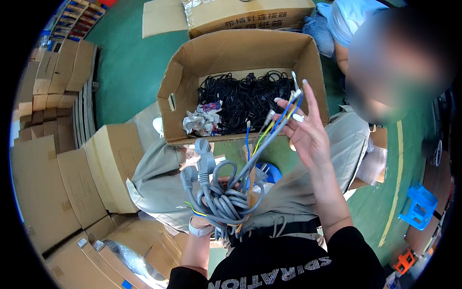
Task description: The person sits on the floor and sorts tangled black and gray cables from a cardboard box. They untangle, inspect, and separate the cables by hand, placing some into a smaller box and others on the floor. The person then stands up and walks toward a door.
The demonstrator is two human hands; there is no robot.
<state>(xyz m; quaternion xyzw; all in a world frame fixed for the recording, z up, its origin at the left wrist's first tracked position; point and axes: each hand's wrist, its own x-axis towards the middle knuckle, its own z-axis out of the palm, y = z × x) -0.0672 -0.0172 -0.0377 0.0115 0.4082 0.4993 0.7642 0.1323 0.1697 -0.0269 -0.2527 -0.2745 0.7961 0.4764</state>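
A bundle of coiled grey power cords [231, 202] with several grey plugs [205, 162] hangs over my lap. My left hand [207, 204] grips it from below, largely hidden by the coils. My right hand [306, 130] is raised beside the cords' far ends, fingers spread, with blue and yellow-green wires [285, 113] and white end connectors lying against the fingers. Whether those fingers pinch a wire is not clear. Beyond the hands stands an open cardboard box [242, 50] holding tangled black cables [249, 97] and crumpled paper [204, 121].
Cardboard boxes [115, 166] are stacked at the left. Another large carton [249, 21] lies beyond the open box. A person [343, 21] in a light blue top is close at the upper right. Blue [418, 206] and orange [404, 261] plastic stools stand at the right.
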